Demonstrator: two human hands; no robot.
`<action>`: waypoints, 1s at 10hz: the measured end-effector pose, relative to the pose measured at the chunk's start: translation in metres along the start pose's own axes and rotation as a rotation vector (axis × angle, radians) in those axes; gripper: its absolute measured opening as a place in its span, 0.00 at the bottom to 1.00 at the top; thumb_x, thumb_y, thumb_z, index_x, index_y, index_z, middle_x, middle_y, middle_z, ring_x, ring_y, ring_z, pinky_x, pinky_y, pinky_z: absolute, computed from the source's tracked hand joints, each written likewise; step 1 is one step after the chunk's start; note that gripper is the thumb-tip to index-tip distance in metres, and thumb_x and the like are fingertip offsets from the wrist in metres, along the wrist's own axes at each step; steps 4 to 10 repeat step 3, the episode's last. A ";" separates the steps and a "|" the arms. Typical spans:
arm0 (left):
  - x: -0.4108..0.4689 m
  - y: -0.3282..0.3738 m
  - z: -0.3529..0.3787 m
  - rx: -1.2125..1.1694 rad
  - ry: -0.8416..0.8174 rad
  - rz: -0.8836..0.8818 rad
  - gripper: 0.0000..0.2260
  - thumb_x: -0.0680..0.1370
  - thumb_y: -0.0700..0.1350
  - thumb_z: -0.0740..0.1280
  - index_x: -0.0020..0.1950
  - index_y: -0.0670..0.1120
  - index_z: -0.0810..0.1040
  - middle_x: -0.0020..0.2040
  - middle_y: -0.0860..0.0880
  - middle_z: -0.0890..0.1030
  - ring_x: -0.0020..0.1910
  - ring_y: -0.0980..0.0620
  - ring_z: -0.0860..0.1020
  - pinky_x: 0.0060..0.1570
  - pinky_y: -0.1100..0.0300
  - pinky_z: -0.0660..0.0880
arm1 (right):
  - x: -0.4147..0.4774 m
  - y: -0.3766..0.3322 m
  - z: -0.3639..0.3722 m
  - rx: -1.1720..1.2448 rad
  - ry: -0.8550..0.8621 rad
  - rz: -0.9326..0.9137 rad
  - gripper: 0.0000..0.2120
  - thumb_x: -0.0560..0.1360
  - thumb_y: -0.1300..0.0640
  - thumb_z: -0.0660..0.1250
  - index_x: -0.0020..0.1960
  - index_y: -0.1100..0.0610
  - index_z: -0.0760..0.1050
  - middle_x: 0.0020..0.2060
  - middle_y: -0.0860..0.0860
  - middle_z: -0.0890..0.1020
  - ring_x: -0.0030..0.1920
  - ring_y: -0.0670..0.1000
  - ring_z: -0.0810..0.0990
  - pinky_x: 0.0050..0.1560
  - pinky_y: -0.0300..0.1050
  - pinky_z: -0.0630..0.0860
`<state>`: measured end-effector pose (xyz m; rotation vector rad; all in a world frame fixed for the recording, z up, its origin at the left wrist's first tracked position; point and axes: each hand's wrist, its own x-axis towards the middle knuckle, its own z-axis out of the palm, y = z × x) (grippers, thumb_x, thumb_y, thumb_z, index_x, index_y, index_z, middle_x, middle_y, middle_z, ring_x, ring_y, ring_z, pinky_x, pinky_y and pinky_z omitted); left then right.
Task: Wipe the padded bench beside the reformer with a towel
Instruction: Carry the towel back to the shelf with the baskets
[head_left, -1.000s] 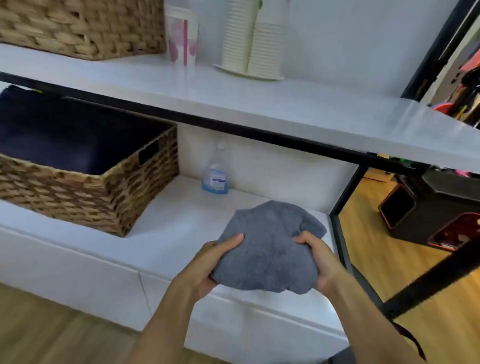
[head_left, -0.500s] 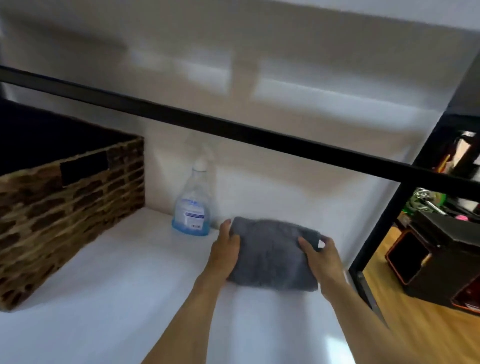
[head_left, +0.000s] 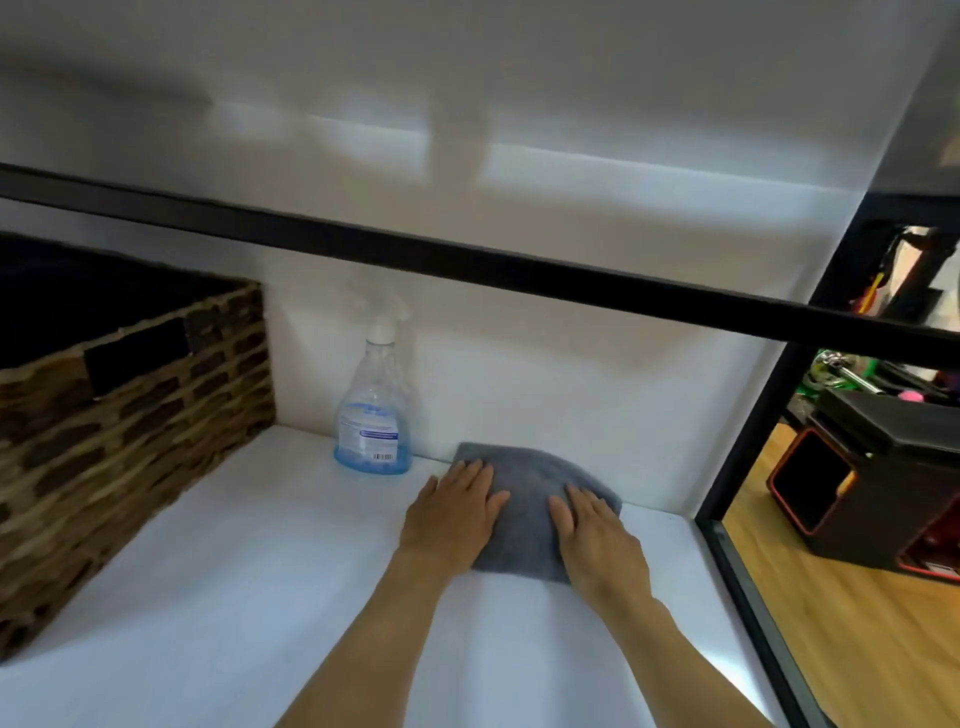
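A folded grey towel (head_left: 530, 493) lies on the white lower shelf (head_left: 249, 597), close to the back wall. My left hand (head_left: 452, 514) rests flat on the towel's left side, fingers stretched out. My right hand (head_left: 597, 540) lies flat on its right side in the same way. Neither hand grips the cloth; both press down on top of it. I cannot make out a padded bench or a reformer with certainty in this view.
A spray bottle (head_left: 374, 415) with blue liquid stands just left of the towel. A wicker basket (head_left: 130, 415) fills the shelf's left end. A black frame bar (head_left: 467, 265) runs overhead. A black box with orange trim (head_left: 872, 493) sits on the wooden floor (head_left: 857, 623).
The towel went from held in the air in both hands down onto the lower shelf. My hands have let go of its sides and now lie flat on top.
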<state>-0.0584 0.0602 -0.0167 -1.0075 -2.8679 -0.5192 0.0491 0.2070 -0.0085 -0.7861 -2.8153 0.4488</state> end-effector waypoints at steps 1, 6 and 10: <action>-0.004 0.004 -0.011 0.005 -0.066 -0.034 0.25 0.83 0.57 0.46 0.78 0.48 0.57 0.78 0.48 0.61 0.77 0.48 0.60 0.75 0.48 0.56 | -0.002 -0.011 -0.017 0.077 -0.070 0.087 0.25 0.83 0.42 0.46 0.75 0.52 0.61 0.73 0.53 0.68 0.71 0.55 0.68 0.67 0.56 0.67; -0.035 0.000 -0.071 -0.449 0.274 -0.366 0.14 0.82 0.48 0.57 0.51 0.42 0.79 0.51 0.41 0.82 0.50 0.39 0.79 0.49 0.50 0.75 | -0.037 -0.030 -0.063 0.349 0.153 0.171 0.15 0.82 0.51 0.55 0.64 0.55 0.73 0.60 0.55 0.80 0.56 0.57 0.78 0.58 0.49 0.71; -0.035 0.000 -0.071 -0.449 0.274 -0.366 0.14 0.82 0.48 0.57 0.51 0.42 0.79 0.51 0.41 0.82 0.50 0.39 0.79 0.49 0.50 0.75 | -0.037 -0.030 -0.063 0.349 0.153 0.171 0.15 0.82 0.51 0.55 0.64 0.55 0.73 0.60 0.55 0.80 0.56 0.57 0.78 0.58 0.49 0.71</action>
